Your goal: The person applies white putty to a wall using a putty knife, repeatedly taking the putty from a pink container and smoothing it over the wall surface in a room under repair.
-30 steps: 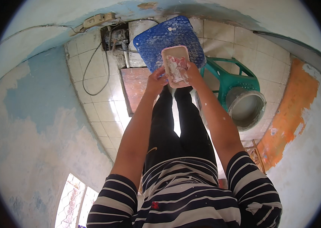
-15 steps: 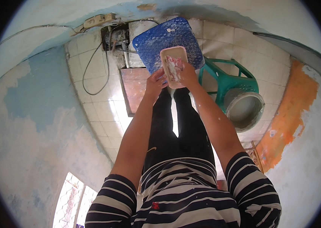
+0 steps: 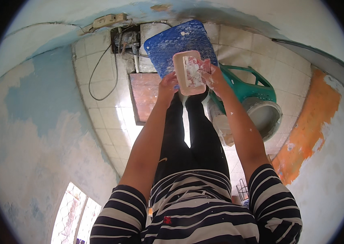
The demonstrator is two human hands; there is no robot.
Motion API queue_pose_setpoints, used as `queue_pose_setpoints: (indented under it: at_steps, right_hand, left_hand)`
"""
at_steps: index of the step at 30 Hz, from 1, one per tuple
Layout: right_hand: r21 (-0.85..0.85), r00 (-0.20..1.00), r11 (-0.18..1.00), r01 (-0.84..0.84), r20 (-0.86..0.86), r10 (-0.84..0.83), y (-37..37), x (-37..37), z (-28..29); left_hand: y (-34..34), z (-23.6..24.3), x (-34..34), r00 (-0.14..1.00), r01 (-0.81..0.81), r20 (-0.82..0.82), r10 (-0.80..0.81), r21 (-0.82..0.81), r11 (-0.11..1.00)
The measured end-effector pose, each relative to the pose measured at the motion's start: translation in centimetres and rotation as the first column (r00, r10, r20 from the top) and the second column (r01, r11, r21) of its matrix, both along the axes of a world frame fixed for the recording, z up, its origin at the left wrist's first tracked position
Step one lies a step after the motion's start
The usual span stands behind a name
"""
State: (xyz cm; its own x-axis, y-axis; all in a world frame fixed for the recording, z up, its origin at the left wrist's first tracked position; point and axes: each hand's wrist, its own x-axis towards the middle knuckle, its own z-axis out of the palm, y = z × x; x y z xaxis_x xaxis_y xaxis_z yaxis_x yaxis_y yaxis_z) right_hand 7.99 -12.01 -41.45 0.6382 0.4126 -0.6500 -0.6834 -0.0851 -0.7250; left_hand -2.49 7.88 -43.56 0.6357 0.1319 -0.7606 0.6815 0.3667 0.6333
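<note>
My left hand (image 3: 167, 84) grips the left side of a shallow pinkish-beige tray (image 3: 179, 77), its fingers curled along the edge. Over the tray's right side, my right hand (image 3: 216, 80) holds a red putty scraper (image 3: 204, 64). White putty smears the scraper's broad blade, which lies across the tray's opening. More white flecks stick to my right fingers and forearm. Beyond the tray stands a blue square tabletop or stool top (image 3: 161, 46), scuffed with white. How much putty is in the tray is partly hidden by the blade.
A green plastic stool (image 3: 257, 91) stands at the right, beside a grey-coated bucket (image 3: 266, 118). A loose cable (image 3: 92, 77) loops over the tiled floor from a dark recess (image 3: 125, 40). A reddish panel (image 3: 143, 95) lies left of my legs. Patchy painted walls (image 3: 41, 97) surround me.
My right hand has moved right with the scraper, turning the blade so more of its putty-covered face shows. The left hand still holds the tray, shifted slightly right.
</note>
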Motion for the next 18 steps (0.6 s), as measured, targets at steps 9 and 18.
queue_pose_setpoints:
  at_steps: [9,18]
  right_hand:
    - [0.084,0.960,0.963,0.255,-0.137,-0.242,-2.6,-1.8,-1.8]
    - [0.103,0.896,0.908,0.405,-0.240,-0.373,-3.1,-3.4,-3.3]
  left_hand:
    - [-1.5,-2.5,0.2,0.966,-0.248,-0.097,0.242,-0.064,0.967]
    - [-3.6,-0.7,1.7,0.991,-0.126,0.036,0.128,-0.054,0.991]
